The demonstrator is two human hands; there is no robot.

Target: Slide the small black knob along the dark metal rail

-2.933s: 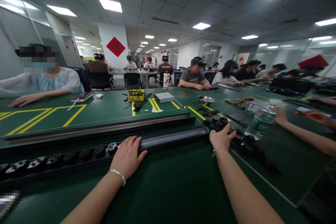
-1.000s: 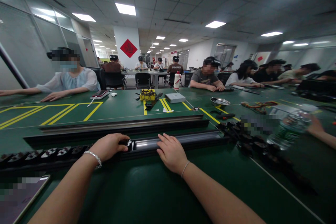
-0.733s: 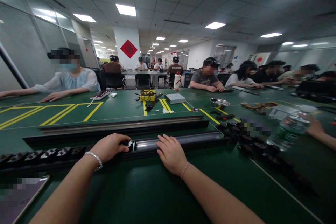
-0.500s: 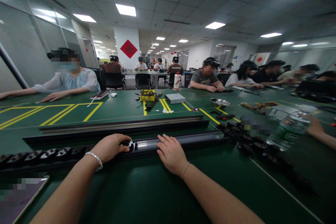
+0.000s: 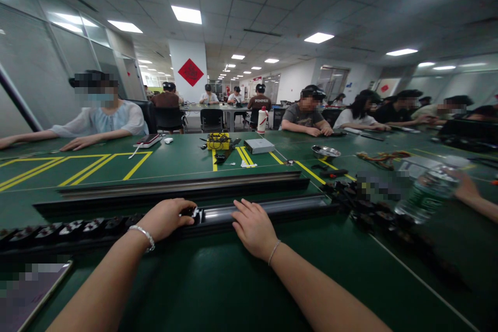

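Observation:
A long black rail [image 5: 295, 208] with a shiny grey inner channel lies across the table in front of me. My left hand [image 5: 168, 218] is closed, thumb and fingers pinching a small black-and-white part [image 5: 190, 212] set in the channel; the hand covers much of it. Left of that hand, a row of similar black parts [image 5: 73, 226] fills the rail. My right hand [image 5: 252, 228] lies over the rail's near edge with fingers stretched out, right of the pinched part, holding nothing.
Behind lies a second black rail [image 5: 187, 187]. Loose black parts [image 5: 365, 212] are heaped at right, beside a plastic bottle [image 5: 424, 194] touched by another person's hand [image 5: 467, 187]. A metal bowl [image 5: 326, 152], grey box [image 5: 259, 146] and yellow block [image 5: 218, 141] stand farther back.
My left hand and the pinched part have shifted very slightly to the right along the rail. My right hand has stayed almost where it was.

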